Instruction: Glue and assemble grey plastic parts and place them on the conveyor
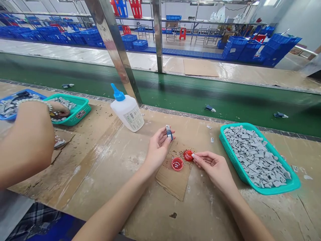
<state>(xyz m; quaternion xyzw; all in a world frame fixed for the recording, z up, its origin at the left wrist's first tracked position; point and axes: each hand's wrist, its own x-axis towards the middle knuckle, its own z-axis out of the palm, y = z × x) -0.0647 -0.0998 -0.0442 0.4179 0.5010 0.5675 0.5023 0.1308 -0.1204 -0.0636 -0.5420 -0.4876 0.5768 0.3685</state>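
Observation:
Pinched in the fingers of my left hand (pixel 158 147) is a small dark blue and grey plastic part (pixel 169 132), raised above the table. My right hand (pixel 213 165) grips a small light grey plastic piece (pixel 193 155) between thumb and fingertips, right at the edge of a red cap (pixel 188 155). Beside that cap, a second red cap (pixel 177 164) contains shiny liquid. Both caps rest on a piece of cardboard (pixel 175 182) spotted with drops. To my right stands a green basket (pixel 296 183) full of small grey plastic pieces (pixel 255 155).
A white bottle with a blue nozzle (pixel 129 112) leans beside a metal post (pixel 117 50). Behind the table runs a green conveyor belt (pixel 175 90) carrying several dark parts (pixel 210 108). At left, a co-worker's arm (pixel 30 140) reaches into another green basket (pixel 84 108), near a blue basket (pixel 7 117).

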